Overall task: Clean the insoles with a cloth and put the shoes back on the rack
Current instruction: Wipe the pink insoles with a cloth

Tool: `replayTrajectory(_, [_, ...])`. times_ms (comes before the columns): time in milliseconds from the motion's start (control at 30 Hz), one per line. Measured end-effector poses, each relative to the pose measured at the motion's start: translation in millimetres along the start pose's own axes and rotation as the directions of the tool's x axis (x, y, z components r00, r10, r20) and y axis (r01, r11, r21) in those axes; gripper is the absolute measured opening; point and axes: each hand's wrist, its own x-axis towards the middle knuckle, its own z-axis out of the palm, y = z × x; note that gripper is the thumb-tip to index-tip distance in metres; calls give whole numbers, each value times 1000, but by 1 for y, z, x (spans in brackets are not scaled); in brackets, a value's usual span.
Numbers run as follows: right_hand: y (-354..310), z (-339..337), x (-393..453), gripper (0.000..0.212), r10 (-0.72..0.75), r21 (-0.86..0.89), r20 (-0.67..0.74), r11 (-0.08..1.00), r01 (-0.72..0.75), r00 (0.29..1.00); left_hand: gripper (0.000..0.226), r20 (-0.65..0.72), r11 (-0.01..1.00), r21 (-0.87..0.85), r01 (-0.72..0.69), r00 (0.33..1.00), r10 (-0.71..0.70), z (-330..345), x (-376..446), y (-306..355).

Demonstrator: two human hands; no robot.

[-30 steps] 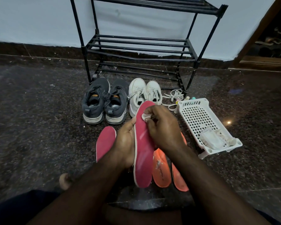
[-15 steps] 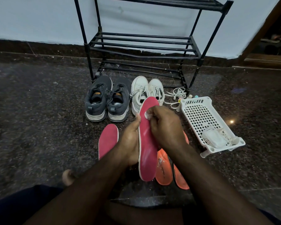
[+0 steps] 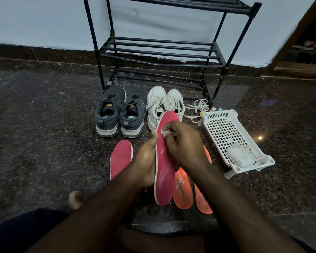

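Note:
My left hand (image 3: 146, 161) grips a pink insole (image 3: 165, 172) by its left edge and holds it upright over the floor. My right hand (image 3: 184, 145) pinches a small white cloth (image 3: 165, 132) and presses it on the insole's upper part. A second pink insole (image 3: 120, 158) lies on the floor to the left. Two orange insoles (image 3: 182, 190) lie under my right forearm, partly hidden. A dark grey pair of shoes (image 3: 119, 114) and a white pair (image 3: 162, 105) stand in front of the black rack (image 3: 159, 52).
A white perforated plastic basket (image 3: 224, 132) lies at the right with a white packet in it. Loose white laces (image 3: 199, 106) and small bottles sit by its far end. The floor is dark speckled stone. A bare foot (image 3: 75, 199) shows at lower left.
My right hand with the cloth has slid slightly down the pink insole from its tip. The view has shifted a little; the left hand keeps its hold.

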Motion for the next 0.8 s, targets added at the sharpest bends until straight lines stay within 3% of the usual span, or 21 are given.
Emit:
replayTrajectory(100, [-1,1,0,17,-28,-22,-6,999,28,1000,65,23,999,30,-21,1000,20,-1,0,2])
replayTrajectory(200, [11,-11,11,11,67,-86,-113,993,-77,991,66,21,992,123,6,1000,-9,-2,-1,3])
replayTrajectory(267, [9,-13,9,11,97,-74,-83,992,-103,992,66,-2,992,129,16,1000,-16,-1,-1,2])
replayTrajectory(367, [-5,-3,-1,15,15,-17,18,1000,-15,1000,64,-21,997,82,1,1000,1,0,-1,1])
replayTrajectory(433, [-4,-1,0,14,-26,-59,5,998,26,1000,63,-16,997,75,10,1000,-9,2,-3,2])
replayTrajectory(533, [9,-11,11,10,68,-79,-84,994,-75,994,71,-32,986,159,47,999,-43,2,-7,5])
replayTrajectory(667, [13,-32,18,16,273,172,-129,953,-249,953,81,-37,973,220,74,997,-68,5,-10,5])
replayTrajectory(800, [13,-36,21,19,226,61,-118,974,-220,967,75,18,973,218,73,997,-79,6,-11,6])
